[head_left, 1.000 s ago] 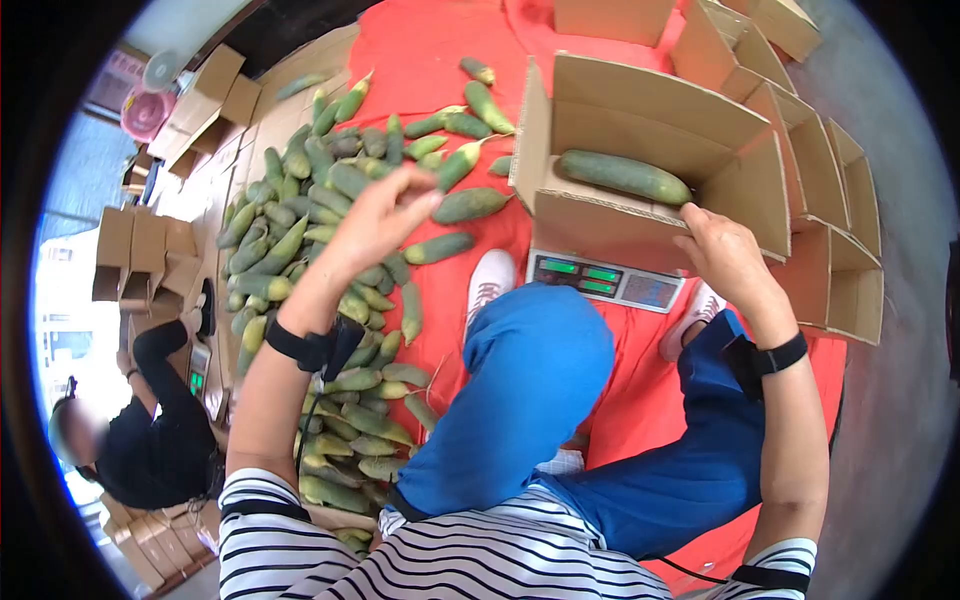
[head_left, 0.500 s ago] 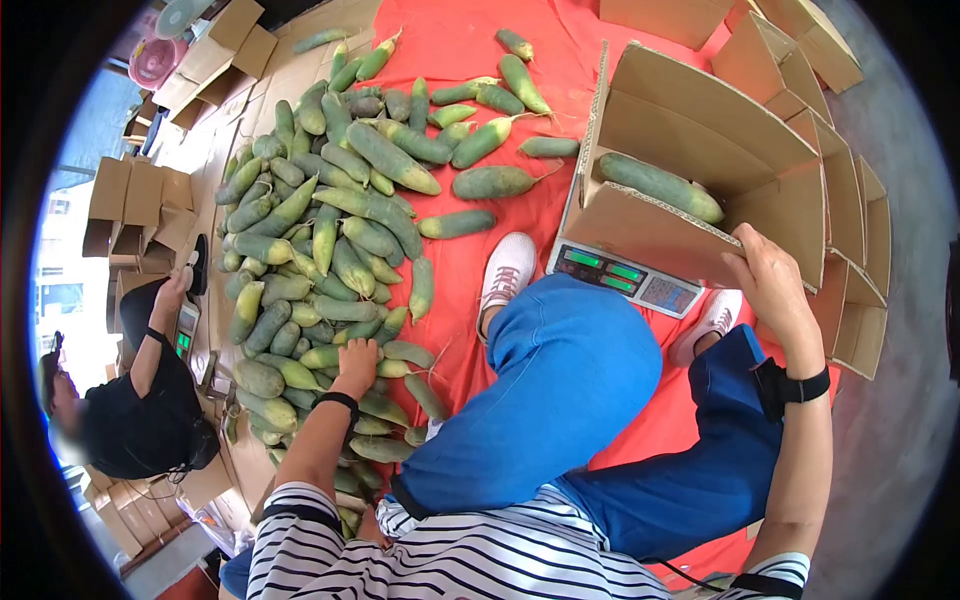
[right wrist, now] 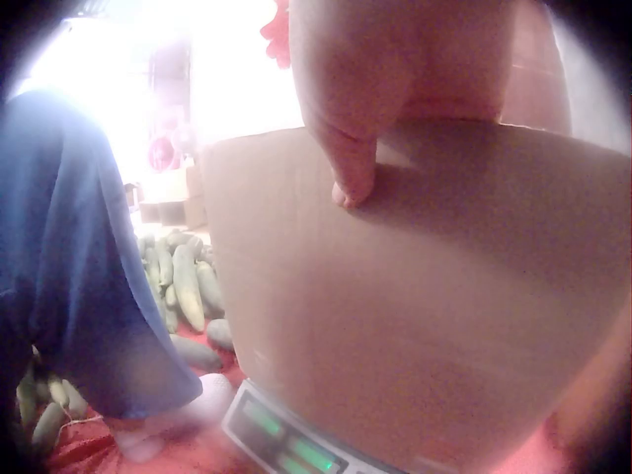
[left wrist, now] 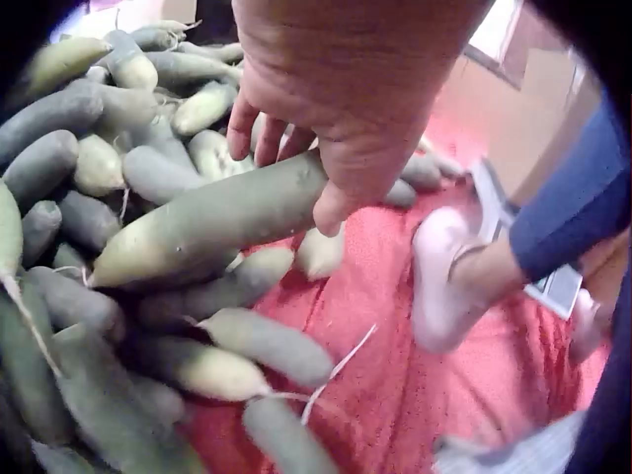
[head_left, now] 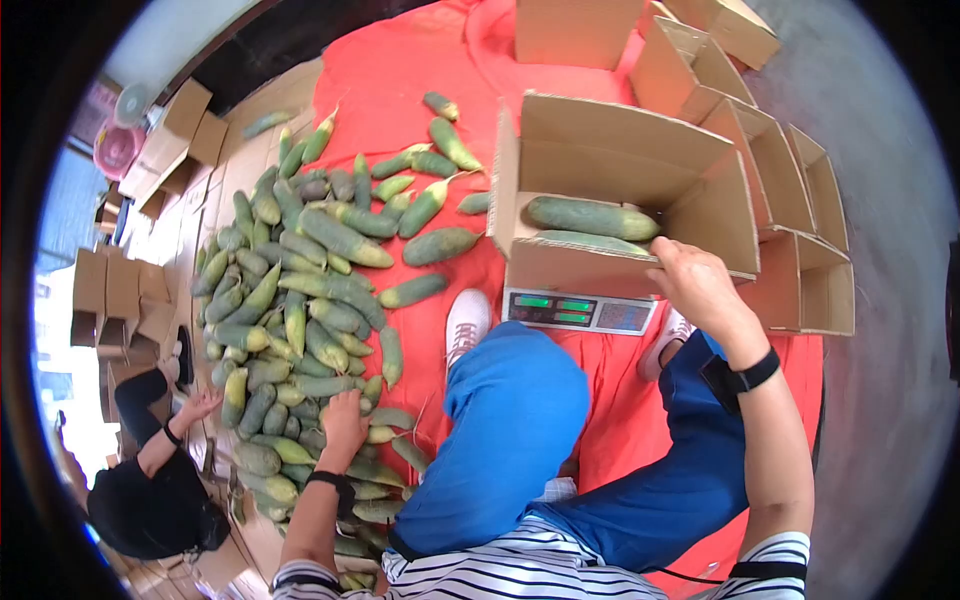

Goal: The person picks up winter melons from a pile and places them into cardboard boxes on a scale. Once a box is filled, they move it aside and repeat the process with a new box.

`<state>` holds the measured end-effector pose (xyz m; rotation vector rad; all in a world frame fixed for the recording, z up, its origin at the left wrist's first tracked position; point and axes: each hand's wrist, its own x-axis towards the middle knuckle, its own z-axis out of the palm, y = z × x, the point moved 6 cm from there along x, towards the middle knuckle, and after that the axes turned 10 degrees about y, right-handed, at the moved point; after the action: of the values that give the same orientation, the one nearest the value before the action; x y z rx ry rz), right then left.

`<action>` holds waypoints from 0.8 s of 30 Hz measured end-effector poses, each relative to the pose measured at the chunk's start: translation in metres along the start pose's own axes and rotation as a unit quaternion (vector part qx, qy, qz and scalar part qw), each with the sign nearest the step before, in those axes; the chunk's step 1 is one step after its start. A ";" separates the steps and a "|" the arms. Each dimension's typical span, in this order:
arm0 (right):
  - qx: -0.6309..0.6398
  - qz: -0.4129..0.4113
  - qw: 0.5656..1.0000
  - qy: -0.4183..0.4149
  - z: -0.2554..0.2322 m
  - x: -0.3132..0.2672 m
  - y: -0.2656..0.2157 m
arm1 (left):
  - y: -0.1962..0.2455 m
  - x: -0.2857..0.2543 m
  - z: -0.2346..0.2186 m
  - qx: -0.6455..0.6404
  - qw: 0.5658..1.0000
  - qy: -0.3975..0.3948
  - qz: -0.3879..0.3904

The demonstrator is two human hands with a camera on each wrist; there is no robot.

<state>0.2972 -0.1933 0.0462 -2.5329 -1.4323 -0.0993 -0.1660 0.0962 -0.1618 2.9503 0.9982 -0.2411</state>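
My left hand [head_left: 343, 430] is down at the near right side of the pile of green radishes [head_left: 335, 240]. In the left wrist view its fingers and thumb wrap the upper end of a thick green radish [left wrist: 212, 227], whose pale tip points left over the others. My right hand [head_left: 700, 285] holds the top edge of the near wall of an open cardboard box [head_left: 600, 272]; its thumb [right wrist: 354, 183] presses the outside, and its fingers are hidden behind the wall. Inside the box lie two green radishes, one in full view [head_left: 590, 215], the other [head_left: 590, 240] partly hidden by the wall.
The box stands on a digital scale [head_left: 625, 317] with green lit displays. Open cardboard boxes [head_left: 690, 70] line the right and back of the red cloth [head_left: 400, 90]. A person in black [head_left: 150, 505] sits at the left. My knee [head_left: 520, 400] lies between pile and box.
My left hand has gone from the air near the box down to the pile, now gripping a radish. My right hand stays at the box edge. The head view has shifted, showing a second radish.
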 end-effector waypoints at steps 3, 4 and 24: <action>0.000 -0.008 1.000 0.018 0.003 -0.002 0.003 | 0.002 0.021 -0.041 -0.158 0.982 0.085 -0.062; 0.015 -0.018 1.000 0.019 0.005 -0.003 0.005 | 0.001 0.027 -0.059 -0.247 0.958 0.115 -0.086; 0.009 -0.036 0.999 0.031 0.011 -0.007 0.008 | 0.198 0.141 -0.279 -0.598 0.776 0.187 0.071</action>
<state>0.3000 -0.2004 0.0331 -2.4408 -1.4933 -0.1750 0.1036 0.0422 0.0858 1.8353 0.5477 0.7413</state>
